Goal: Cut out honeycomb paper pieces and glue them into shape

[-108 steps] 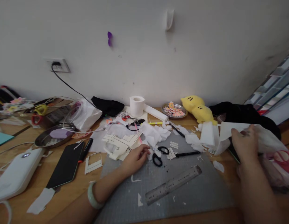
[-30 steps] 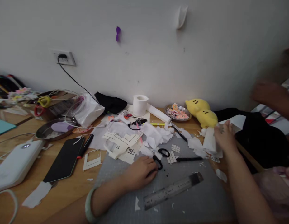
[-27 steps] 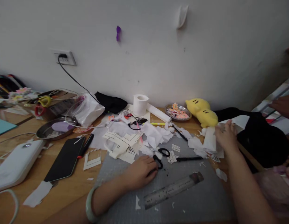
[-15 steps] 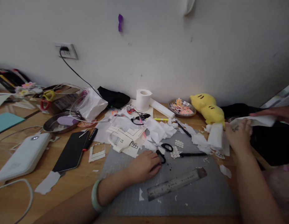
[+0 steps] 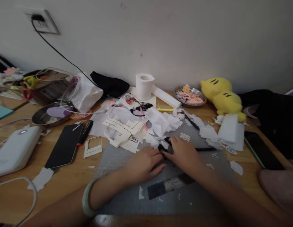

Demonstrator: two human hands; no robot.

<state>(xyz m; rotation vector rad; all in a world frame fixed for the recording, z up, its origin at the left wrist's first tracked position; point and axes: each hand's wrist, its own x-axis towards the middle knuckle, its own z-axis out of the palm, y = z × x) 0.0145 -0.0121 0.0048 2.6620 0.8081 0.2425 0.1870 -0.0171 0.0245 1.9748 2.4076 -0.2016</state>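
My right hand (image 5: 184,154) is at the black-handled scissors (image 5: 165,142), its thumb and fingers pinching about the two loops; blur hides the exact grip. Close beside it, my left hand (image 5: 144,165) rests on the grey cutting mat (image 5: 113,200), fingers stretched and fingertips by the lower loop. The scissors' blades point left, towards white paper scraps (image 5: 160,121) and cream card pieces with black lines (image 5: 124,134). A metal ruler (image 5: 167,186) lies below both hands, partly under my right forearm. Small paper circles (image 5: 184,136) sit beyond my right hand.
At the back stand a toilet roll (image 5: 145,86), a metal dish (image 5: 190,101) of orange pieces and a yellow plush toy (image 5: 223,94). Phones (image 5: 66,146) lie at left and right. A power bank (image 5: 17,151) sits far left. Another person's arm (image 5: 279,189) shows at the right edge.
My right hand has left the white paper at the right and come to the scissors. The paper now lies on the table. My left hand has barely moved; the view has shifted.
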